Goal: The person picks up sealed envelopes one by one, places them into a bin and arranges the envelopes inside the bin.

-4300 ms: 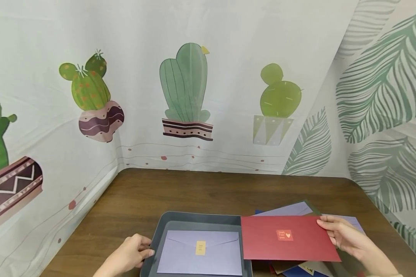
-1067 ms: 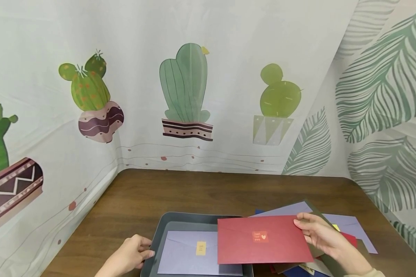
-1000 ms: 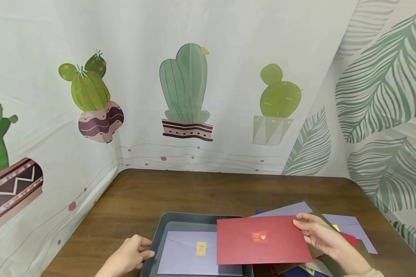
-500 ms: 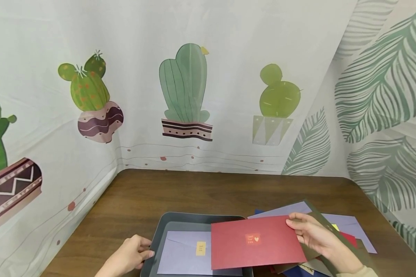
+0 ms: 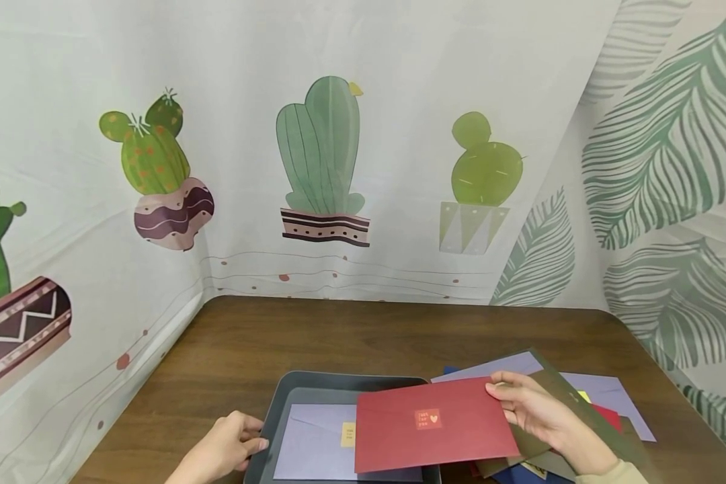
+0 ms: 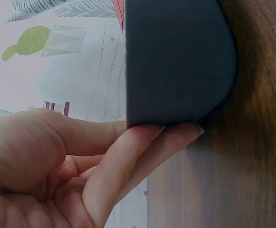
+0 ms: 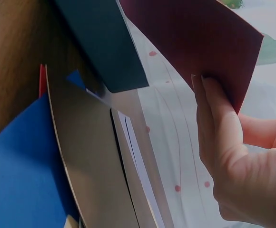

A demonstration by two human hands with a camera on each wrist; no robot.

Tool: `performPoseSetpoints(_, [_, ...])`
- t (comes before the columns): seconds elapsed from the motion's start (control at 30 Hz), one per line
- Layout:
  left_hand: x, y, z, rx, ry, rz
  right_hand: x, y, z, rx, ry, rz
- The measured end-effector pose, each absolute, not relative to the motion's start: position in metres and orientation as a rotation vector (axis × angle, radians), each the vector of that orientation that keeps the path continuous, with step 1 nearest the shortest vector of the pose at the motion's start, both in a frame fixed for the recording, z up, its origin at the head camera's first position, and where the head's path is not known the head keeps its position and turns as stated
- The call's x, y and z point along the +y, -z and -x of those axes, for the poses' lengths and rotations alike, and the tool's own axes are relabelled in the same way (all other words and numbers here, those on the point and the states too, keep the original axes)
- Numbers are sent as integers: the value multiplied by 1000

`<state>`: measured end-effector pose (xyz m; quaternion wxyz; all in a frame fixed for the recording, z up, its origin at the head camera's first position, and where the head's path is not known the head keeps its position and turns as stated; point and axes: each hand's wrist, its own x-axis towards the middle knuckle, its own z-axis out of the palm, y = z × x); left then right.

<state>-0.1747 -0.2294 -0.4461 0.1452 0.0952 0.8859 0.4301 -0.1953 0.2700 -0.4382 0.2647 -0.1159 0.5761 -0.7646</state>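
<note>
A red envelope [image 5: 435, 425] with a "just for you" heart sticker is held at its right end by my right hand [image 5: 535, 420], thumb on the front and fingers behind. It slants above the right part of a dark grey tray [image 5: 351, 382], overlapping its right rim in the head view. In the tray lies a lilac envelope [image 5: 314, 440] with a yellow sticker, its right part hidden by the red one. My left hand [image 5: 224, 447] holds the tray's left side; in the left wrist view its fingers [image 6: 123, 166] bear on the outer wall [image 6: 176, 61] and the thumb is at the rim.
Right of the tray is a loose pile of envelopes: olive-brown [image 5: 581, 420], lilac [image 5: 629, 400], blue [image 7: 24, 156] and red [image 5: 608, 415] ones. A brown wooden table [image 5: 351, 333] carries everything. Behind hangs a cloth [image 5: 399, 168] printed with cacti and leaves.
My right hand has carried the red envelope leftward from over the pile to over the tray, covering part of the lilac envelope. My left hand has stayed at the tray's side.
</note>
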Motion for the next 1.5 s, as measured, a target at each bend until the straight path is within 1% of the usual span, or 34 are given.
performPoseSetpoints(0.7, [-228,445,176,2537,-1257,-249,250,435,196,1425,2107,333])
performPoseSetpoints(1.03, [-229,446,175,2533,-1254,-239,240,441,197,1352,2091,416])
performPoseSetpoints(1.5, [-231,448,174,2524,-1280,-274,231,443,198,1337,2088,408])
